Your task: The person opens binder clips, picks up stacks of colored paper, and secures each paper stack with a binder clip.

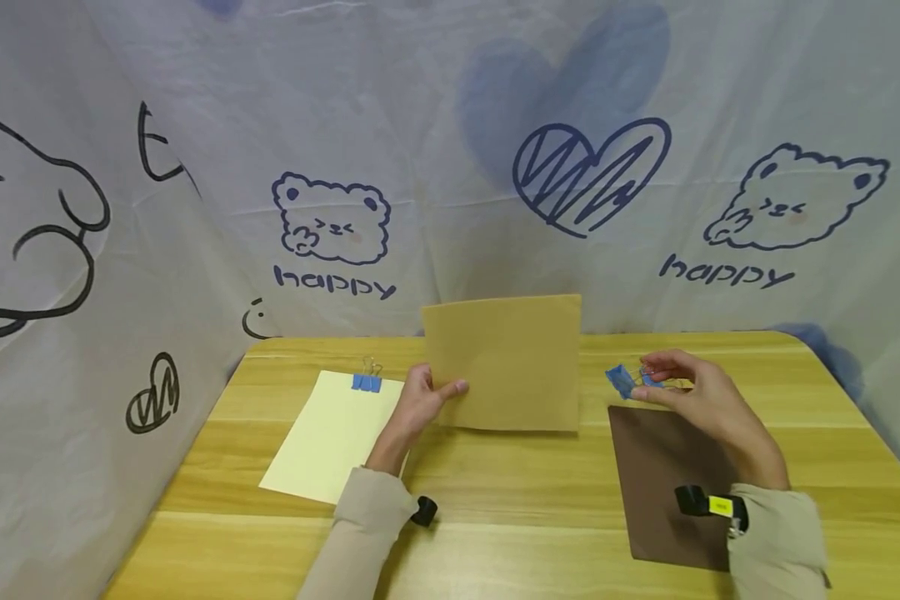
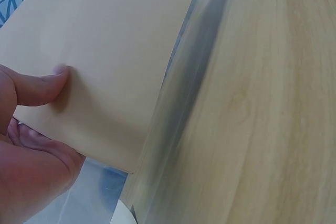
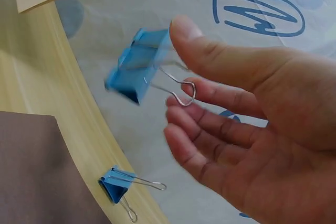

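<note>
My left hand (image 1: 422, 395) pinches a tan sheet (image 1: 506, 362) by its left edge, thumb on the near face and fingers behind. The sheet stands nearly upright, its lower edge close over the table. My right hand (image 1: 701, 392) holds a blue binder clip (image 3: 139, 64) by its wire handles between thumb and fingers; the clip's mouth points left, toward the tan sheet but apart from it. A second blue binder clip (image 3: 116, 183) lies on the table below, beside the dark brown sheet (image 1: 667, 483).
On the left of the wooden table (image 1: 510, 517) lies a pale yellow stack of paper (image 1: 330, 437) with a blue binder clip (image 1: 367, 382) on its top edge. A printed cloth (image 1: 450, 150) hangs behind the table and along its left side.
</note>
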